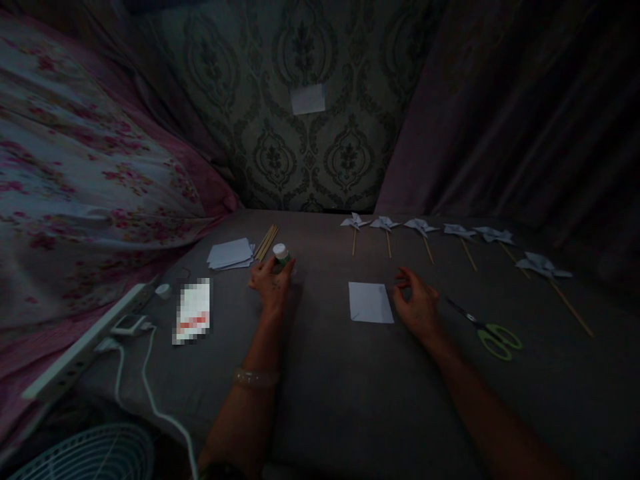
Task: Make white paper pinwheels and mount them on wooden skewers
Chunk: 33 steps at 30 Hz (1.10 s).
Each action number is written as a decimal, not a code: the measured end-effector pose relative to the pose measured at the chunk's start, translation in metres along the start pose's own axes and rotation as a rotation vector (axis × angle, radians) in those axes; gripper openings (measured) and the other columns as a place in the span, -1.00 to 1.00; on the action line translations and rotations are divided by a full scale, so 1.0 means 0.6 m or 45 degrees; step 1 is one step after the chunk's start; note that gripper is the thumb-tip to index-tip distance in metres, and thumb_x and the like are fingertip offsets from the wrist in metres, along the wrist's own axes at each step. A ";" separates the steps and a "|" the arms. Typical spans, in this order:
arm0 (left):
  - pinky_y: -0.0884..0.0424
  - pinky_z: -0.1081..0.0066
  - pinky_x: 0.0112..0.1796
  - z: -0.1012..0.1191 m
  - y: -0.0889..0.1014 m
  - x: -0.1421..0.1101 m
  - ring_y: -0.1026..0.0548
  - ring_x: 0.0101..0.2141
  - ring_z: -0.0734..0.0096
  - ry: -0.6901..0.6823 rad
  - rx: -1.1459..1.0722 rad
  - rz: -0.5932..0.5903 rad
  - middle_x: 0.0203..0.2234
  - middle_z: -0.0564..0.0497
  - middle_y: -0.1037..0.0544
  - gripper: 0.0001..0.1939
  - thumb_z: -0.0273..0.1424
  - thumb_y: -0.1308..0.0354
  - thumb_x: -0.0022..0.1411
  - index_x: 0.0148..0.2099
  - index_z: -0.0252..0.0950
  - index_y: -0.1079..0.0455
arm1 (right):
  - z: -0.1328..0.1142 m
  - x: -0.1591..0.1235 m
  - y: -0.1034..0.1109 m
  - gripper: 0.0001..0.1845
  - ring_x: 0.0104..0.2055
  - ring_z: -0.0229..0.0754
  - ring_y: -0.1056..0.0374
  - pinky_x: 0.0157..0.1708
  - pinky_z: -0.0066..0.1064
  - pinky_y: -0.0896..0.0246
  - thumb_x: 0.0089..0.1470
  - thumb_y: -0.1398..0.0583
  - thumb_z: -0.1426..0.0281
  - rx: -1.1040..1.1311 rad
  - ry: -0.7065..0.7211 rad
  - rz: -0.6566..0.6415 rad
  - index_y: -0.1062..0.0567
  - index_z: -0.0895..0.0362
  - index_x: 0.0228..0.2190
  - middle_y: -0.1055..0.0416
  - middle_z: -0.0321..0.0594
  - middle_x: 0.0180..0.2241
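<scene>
Pinching white-topped tube [281,251] w/ L hand [271,283], prob. light, stiff; best gripped mid-body. Holding R hand [417,303] loosely spread beside paper sq. [371,303], prob. flimsy, easily creased; take by edges.

Patterned wall [345,120] at rear, in dim light; floral cloth [100,143] drapes the left, mauve curtain [450,133] the right.

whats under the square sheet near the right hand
Grey surface shows around the square sheet, so it seems to lie on that; anything directly beneath is covered and cannot be seen.
</scene>
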<state>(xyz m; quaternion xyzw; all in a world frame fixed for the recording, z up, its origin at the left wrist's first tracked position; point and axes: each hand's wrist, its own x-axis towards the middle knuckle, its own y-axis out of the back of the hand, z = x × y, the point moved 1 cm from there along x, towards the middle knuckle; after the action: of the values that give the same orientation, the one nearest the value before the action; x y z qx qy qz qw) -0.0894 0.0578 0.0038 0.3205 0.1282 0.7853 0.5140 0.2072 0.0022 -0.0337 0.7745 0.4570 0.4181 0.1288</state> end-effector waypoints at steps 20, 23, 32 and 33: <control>-0.03 -0.01 -0.04 0.007 -0.039 0.004 -0.30 -0.03 0.02 -0.123 0.493 0.155 -0.25 -0.13 -0.49 -0.69 -0.13 -0.12 0.14 -0.23 -0.25 -0.44 | 0.036 0.009 0.032 -0.73 -0.30 -0.07 -0.41 -0.09 -0.11 -0.11 0.00 -0.09 0.38 -0.125 -0.335 -0.143 -0.48 0.16 -0.25 -0.52 -0.11 -0.37; -0.03 0.00 -0.04 0.004 -0.042 0.005 -0.30 -0.02 0.02 -0.109 0.510 0.179 -0.23 -0.15 -0.49 -0.72 -0.14 -0.12 0.12 -0.26 -0.23 -0.44 | 0.030 0.000 0.025 -0.75 -0.30 -0.10 -0.40 -0.08 -0.11 -0.08 0.02 -0.08 0.39 -0.167 -0.267 -0.239 -0.50 0.13 -0.26 -0.51 -0.13 -0.35; -0.01 -0.02 -0.01 0.012 -0.042 0.003 -0.28 0.03 -0.01 -0.097 0.525 0.150 -0.17 -0.18 -0.48 -0.71 -0.16 -0.10 0.14 -0.27 -0.28 -0.45 | 0.006 -0.017 0.017 -0.70 -0.17 -0.01 -0.31 -0.15 -0.10 -0.05 0.04 -0.12 0.22 -0.397 -0.174 -0.292 -0.48 0.13 -0.58 -0.40 -0.06 -0.30; -0.01 -0.02 -0.01 0.012 -0.042 0.002 -0.28 0.04 -0.01 -0.101 0.527 0.150 -0.14 -0.19 -0.47 -0.70 -0.16 -0.09 0.14 -0.26 -0.27 -0.44 | 0.004 -0.019 0.015 -0.68 -0.17 0.00 -0.31 -0.15 -0.09 -0.05 0.05 -0.12 0.20 -0.399 -0.173 -0.307 -0.47 0.13 -0.59 -0.40 -0.06 -0.30</control>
<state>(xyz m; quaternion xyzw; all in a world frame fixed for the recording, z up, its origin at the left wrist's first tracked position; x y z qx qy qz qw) -0.0669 0.0693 -0.0038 0.4567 0.2475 0.7576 0.3952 0.2120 -0.0114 -0.0358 0.7111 0.4659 0.4124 0.3275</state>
